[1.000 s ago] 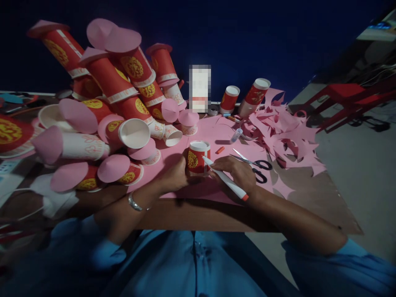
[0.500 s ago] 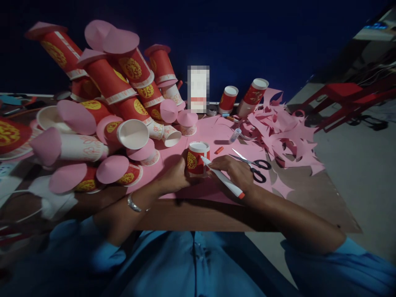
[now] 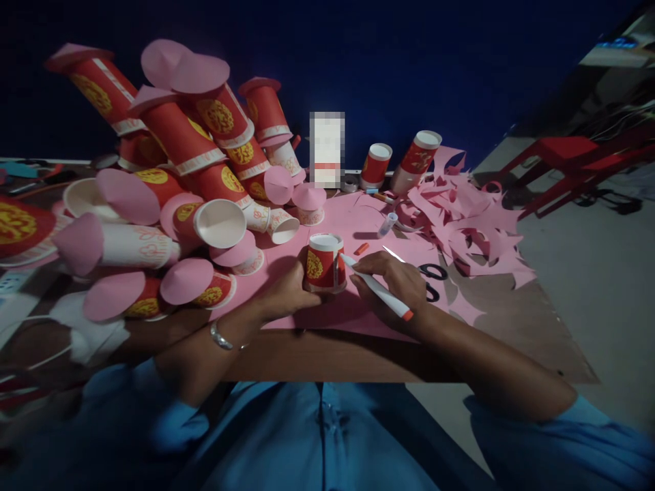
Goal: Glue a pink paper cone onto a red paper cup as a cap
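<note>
The left hand (image 3: 291,286) is closing partly around the left side of a red cup (image 3: 322,266), which is standing with its narrow end up, near the front of the surface (image 3: 327,354). The right hand (image 3: 394,279) is pinching a white marker (image 3: 379,293) between thumb and fingers, and its tip is pointing at the pale strip on the cup. A bracelet (image 3: 220,335) is circling the left wrist. Under the hands a pink sheet (image 3: 338,215) is covering part of the surface, and on it a red cap (image 3: 361,249) and a clear tube (image 3: 387,225) are lying beyond the right hand. On the left side, many cups with pink cones (image 3: 187,281) are leaning and lying in a heap; at the back right, two red columns (image 3: 376,166) are standing beside pink scraps (image 3: 465,218). Behind, a dark blue wall (image 3: 409,68) is rising, and on the right a red stool (image 3: 555,153) is standing on the grey floor (image 3: 598,286). The right hand is hiding the middle of the scissors (image 3: 434,272). Blurred squares are covering a pale box (image 3: 327,146). Whether the marker tip is touching the cup, I cannot tell; the far left fingers are being hidden by the cup.
</note>
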`<state>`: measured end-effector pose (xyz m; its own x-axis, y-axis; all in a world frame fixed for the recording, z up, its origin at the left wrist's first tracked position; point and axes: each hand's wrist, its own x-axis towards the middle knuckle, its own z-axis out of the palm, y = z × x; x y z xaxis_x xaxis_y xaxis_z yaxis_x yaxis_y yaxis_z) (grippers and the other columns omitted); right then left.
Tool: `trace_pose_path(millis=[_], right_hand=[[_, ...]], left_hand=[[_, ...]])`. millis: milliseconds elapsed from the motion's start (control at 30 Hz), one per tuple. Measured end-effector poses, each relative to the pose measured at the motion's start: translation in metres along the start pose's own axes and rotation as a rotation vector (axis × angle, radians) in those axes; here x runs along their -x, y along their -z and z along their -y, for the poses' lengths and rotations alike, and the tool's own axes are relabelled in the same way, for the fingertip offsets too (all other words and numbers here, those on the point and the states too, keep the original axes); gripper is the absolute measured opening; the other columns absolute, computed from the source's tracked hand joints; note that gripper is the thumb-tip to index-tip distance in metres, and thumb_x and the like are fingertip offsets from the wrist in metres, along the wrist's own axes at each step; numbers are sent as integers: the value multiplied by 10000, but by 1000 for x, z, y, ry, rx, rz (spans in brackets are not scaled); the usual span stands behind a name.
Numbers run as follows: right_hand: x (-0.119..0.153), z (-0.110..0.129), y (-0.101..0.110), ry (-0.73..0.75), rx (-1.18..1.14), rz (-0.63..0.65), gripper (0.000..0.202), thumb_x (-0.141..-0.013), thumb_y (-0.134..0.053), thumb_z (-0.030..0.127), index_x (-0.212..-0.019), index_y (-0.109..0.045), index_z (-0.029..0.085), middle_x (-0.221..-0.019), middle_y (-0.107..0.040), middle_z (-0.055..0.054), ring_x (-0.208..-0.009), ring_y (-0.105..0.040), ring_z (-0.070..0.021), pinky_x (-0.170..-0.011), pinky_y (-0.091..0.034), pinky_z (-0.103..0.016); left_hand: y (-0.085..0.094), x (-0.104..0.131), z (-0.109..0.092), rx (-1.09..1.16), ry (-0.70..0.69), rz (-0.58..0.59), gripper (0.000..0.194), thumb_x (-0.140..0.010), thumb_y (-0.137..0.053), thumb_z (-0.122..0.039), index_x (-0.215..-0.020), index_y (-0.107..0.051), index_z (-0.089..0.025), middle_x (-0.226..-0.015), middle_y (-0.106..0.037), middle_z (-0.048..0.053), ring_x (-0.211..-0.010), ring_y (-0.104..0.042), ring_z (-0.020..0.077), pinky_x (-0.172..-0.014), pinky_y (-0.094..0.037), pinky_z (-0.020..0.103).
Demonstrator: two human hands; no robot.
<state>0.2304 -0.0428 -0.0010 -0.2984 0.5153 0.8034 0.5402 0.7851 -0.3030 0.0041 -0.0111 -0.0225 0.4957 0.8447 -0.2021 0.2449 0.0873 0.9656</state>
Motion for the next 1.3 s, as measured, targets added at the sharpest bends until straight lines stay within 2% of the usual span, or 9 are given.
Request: trace_pose_path(millis=[133,333,500,667,900,967,1100,1300], right_hand=[[0,0,1,-4,19,-12,80,-1020,-657,182,-1066,-601,218,-863,-746,-14,-749,-733,-140,-632,-579,-245],[0,-1,1,-19,21,2,74,-1021,-650,189,-1062,-598,220,-863,-743,-14,-751,-729,-142,-636,-581,-254],[1,-3,0,-19,-9,-6,80,-1009,-660,174,-1059,-609,210,-871,-746,-15,-761,-726,-141,-641,-568,-243],[3,-3,0,-22,-37,1,79,-1003,-667,170,-1052,-621,211,-845,-734,-5,-733,-716,-139,-627,-559,-243],[3,-1,1,0,-63,18,36,-1010,-649,182,-1024,-627,208,-803,-733,-11,-683,-706,-142,-571,-539,-254],[2,0,1,25,-70,-12,51,-1000,-660,169,-1019,-627,203,-783,-731,-11,-669,-707,-144,-565,-541,-253],[-1,3,4,71,-23,-87,113,-966,-685,131,-1042,-638,200,-777,-735,-11,-659,-715,-149,-578,-567,-254],[5,4,0,141,-20,3,154,-981,-690,146,-1124,-640,173,-872,-778,-54,-758,-758,-163,-659,-615,-268]], left_hand=[[2,0,1,4,-7,9,841,-678,-863,-316,-1394,-438,-197,-1329,-674,119,-1188,-691,310,-927,-595,399],[5,0,7,-12,-12,6,748,-696,-822,-291,-1357,-485,-199,-1178,-701,74,-1019,-702,258,-826,-580,366],[6,0,7,52,-46,27,796,-691,-828,-298,-1396,-472,-197,-1255,-685,95,-1074,-686,264,-869,-573,374],[7,0,8,45,-33,31,742,-712,-828,-258,-1375,-504,-193,-1226,-705,88,-1062,-700,264,-878,-572,385],[4,1,3,170,-46,47,721,-731,-883,-237,-1353,-520,-202,-1321,-703,124,-1232,-684,304,-990,-569,420],[3,0,2,184,-45,45,720,-734,-892,-247,-1346,-517,-198,-1338,-698,139,-1245,-681,308,-1014,-563,437],[2,0,2,168,-13,10,815,-685,-933,-320,-1360,-495,-192,-1331,-702,145,-1245,-682,327,-1046,-552,469],[-1,1,-8,48,71,-31,973,-600,-972,-429,-1388,-444,-213,-1271,-727,123,-1147,-724,323,-994,-593,474]])
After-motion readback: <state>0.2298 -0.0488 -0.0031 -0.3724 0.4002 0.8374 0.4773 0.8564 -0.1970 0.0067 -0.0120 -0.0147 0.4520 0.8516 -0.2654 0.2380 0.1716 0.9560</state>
